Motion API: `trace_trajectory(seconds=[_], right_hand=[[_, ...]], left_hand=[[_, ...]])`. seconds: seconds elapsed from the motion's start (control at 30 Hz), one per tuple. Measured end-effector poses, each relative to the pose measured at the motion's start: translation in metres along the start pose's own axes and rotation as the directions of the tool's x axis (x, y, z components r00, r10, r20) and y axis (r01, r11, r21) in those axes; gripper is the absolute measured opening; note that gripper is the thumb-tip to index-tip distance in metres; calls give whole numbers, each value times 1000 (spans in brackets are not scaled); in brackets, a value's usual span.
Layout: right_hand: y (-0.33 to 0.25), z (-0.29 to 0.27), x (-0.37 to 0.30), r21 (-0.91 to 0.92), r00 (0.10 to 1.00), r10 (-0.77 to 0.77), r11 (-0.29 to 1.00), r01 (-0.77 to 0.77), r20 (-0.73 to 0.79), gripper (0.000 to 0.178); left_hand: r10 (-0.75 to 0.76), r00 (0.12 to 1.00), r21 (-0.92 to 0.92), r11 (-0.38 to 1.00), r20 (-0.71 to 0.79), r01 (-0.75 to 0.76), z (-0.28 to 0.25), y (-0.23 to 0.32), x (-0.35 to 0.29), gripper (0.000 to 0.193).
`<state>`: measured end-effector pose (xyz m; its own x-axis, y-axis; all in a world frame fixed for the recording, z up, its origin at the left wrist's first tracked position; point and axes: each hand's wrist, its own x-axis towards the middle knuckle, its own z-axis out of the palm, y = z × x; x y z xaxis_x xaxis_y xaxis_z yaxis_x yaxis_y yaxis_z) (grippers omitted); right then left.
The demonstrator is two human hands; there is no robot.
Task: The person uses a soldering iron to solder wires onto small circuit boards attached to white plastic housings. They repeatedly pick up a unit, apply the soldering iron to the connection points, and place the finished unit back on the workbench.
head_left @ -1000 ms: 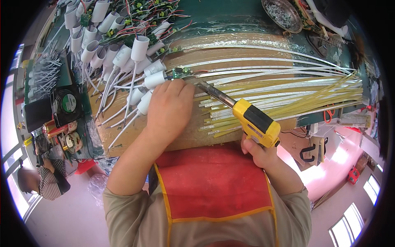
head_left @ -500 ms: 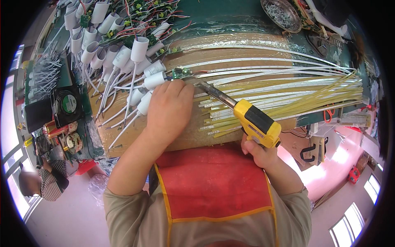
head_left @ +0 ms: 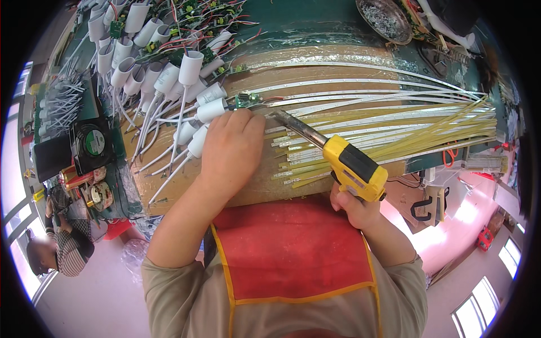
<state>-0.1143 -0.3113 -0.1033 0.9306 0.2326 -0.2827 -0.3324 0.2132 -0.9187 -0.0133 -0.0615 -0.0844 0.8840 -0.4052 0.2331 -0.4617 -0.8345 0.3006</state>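
Yellow soldering gun edged slightly right, clamped in my right hand; tip still near left hand, grasp hidden, can't tell. Work spot unchanged.

One yellow-and-black, pistol-shaped tool is here. On it is one right hand, left of it one left hand: two together, both bare. Also left of the tool are more than ten white plastic cylinders; beside it, more than ten thin white and yellow strips; beyond it, one round metal dish.
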Motion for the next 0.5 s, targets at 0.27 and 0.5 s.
trace_trajectory(seconds=[0.27, 0.5], right_hand=[[-3, 2, 3, 39, 999, 18, 999, -17, -26, 56], [-3, -2, 6, 169, 996, 83, 983, -75, -39, 60]], left_hand=[[6, 1000, 0, 1000, -18, -6, 3, -3, -3, 19], [-3, 1000, 6, 1000, 1, 3, 2, -2, -3, 19]])
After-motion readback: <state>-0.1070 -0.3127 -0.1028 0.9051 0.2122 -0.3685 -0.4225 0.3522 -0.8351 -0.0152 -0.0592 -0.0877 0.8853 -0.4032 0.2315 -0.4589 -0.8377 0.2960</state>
